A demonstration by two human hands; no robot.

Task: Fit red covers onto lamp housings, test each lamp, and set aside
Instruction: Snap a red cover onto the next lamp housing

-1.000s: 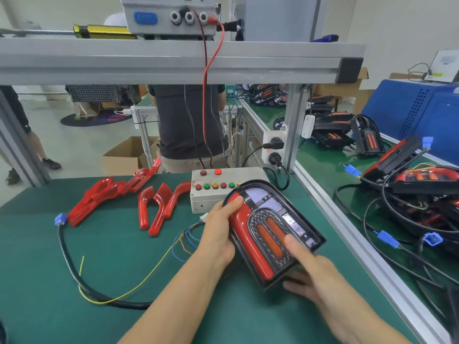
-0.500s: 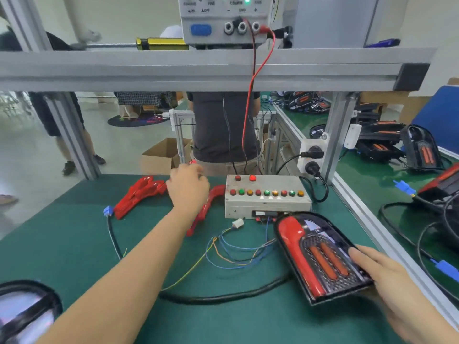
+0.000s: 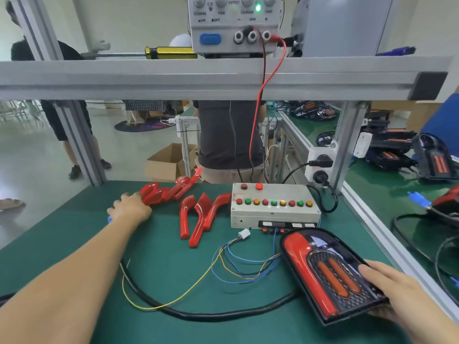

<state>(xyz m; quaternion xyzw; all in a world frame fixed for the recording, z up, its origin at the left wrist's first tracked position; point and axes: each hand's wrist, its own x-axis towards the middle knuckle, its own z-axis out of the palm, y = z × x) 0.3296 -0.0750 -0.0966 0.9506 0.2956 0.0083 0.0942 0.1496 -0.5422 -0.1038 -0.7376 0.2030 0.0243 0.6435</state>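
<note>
Our right hand (image 3: 397, 291) holds the lamp housing (image 3: 330, 276) at its near right corner: the thumb lies flat on the dark face and the fingers curl under the near edge. The housing sits tilted near the table's right edge, and one red cover (image 3: 301, 266) is already seated along its left side, beside two orange strips in the honeycomb panel.

Our left hand (image 3: 130, 208) reaches across to the far left part of the green table (image 3: 74, 244). It lies knuckles up at the left end of the heap of red covers (image 3: 169, 191), touching it; the fingertips are hidden, so we cannot tell whether they pinch a cover or merely rest there. Three more loose covers (image 3: 201, 217) lie side by side between that heap and the test box (image 3: 274, 206).

The test box stands toward the table's far edge, just behind the housing, with a row of coloured buttons and one lit red lamp on top. Thin blue, orange and yellow wires (image 3: 238, 266) run from the housing's left side, ending in a small white connector (image 3: 244, 233) near the box. A thick black cable (image 3: 198, 315) curves along the near part of the table.

On the aluminium shelf above stands a power supply (image 3: 233, 23) with a green light, and a yellow-handled screwdriver (image 3: 149, 53) lies to its left. Finished lamps lie on the neighbouring bench to the right.
</note>
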